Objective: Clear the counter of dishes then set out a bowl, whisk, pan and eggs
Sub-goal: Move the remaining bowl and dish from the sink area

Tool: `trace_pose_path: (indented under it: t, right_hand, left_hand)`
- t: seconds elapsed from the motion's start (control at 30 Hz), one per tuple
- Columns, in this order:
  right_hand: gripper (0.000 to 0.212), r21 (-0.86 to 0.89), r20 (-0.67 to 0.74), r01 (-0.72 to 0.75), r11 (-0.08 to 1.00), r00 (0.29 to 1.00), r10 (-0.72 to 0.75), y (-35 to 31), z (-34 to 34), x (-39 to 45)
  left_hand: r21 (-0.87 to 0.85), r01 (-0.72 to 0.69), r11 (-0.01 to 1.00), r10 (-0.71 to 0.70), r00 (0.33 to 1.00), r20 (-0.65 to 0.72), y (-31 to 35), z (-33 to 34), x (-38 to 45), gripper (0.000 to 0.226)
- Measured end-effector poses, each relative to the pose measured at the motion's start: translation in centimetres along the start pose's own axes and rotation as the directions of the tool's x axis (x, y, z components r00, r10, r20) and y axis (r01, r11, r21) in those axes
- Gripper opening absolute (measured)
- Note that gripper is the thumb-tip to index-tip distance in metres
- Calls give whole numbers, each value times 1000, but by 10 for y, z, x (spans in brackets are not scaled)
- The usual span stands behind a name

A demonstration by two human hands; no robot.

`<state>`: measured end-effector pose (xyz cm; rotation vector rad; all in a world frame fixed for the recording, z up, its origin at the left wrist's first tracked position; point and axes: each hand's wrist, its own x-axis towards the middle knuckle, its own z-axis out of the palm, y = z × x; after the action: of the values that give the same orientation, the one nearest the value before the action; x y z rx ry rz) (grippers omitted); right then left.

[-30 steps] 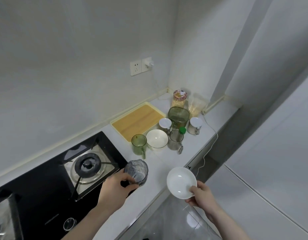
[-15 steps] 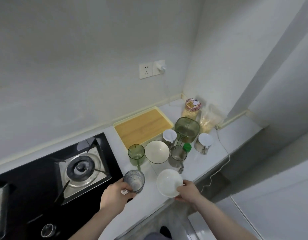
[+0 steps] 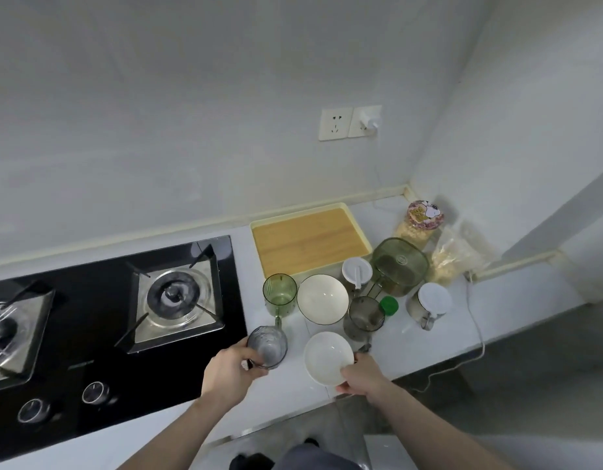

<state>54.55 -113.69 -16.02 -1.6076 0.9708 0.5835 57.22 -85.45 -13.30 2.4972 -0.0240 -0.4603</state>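
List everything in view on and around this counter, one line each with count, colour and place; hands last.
grey glass: 1, smoky grey, counter's front edge beside the hob, held
small white bowl: 1, white, front of counter, held at its rim
large white bowl: 1, white, behind the small one
green mug: 1, clear green, left of the large bowl
grey mug: 1, clear grey, right of the large bowl
green pot: 1, clear green, near the corner
wooden tray: 1, tan with pale rim, against the wall
gas hob: 1, black, left
left hand: grips the grey glass
right hand: pinches the small white bowl
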Motion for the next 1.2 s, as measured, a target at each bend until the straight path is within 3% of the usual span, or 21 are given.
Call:
trace_pose_path:
  t: [0.63,0.9,1.1,1.2]
  right_hand:
    - [37,22,-13,14,1000,1000,-13,-7,0,28]
    - [27,181,-35,34,983,999,-28,-6,7,31]
    - [33,151,2,31,988,999,-32,2,5,22]
    - [55,-52,-111,113,992,987,-119,4,4,3]
  left_hand:
    - [-28,83,996,-85,992,-94,15,16,17,22]
    - [-16,91,996,-92,991,-94,23,18,19,9]
    - [-61,49,997,-58,986,-155,22,10,-17,41]
    - [-125,-1,992,-26,976,-215,11,2,-45,46]
